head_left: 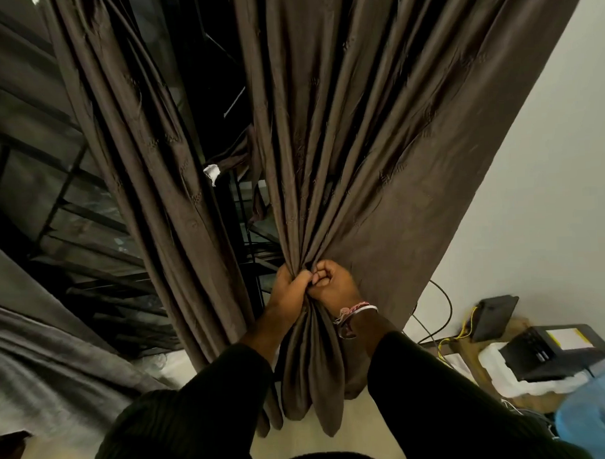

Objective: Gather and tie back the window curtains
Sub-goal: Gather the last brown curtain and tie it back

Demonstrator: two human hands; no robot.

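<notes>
Brown fabric, faintly patterned: right curtain [360,151], hanging in long folds in front of the dark window [200,78] and against the pale wall [549,159]. Folds drawn together into one tight bunch low on the panel; loose lower end falls below the bunch between the two forearms, its hem above the light floor [363,429].

Left hand [289,291]: fingers curled shut around the left side of the bunch, knuckles up. Right hand [334,285]: likewise closed in a fist on the right side of the bunch, touching the left hand. Both clamp the same gathered cloth. Black sleeves [426,389] on both arms; thread bracelet [353,313], pink and white, at the right wrist.

Left curtain [147,159]: same brown cloth, hanging just beside the first, a gap of window between them. Small white tag [212,173] on a strip of cloth in that gap. Window bars [70,189] visible behind the left panel.

Lower left corner of view: grey cloth [42,369], rumpled.

Lower right, along the foot of the wall: black boxes [552,351], black and yellow cables [444,313], white packing [494,360], blue plastic item [595,414], partly cut off by the frame edge.
</notes>
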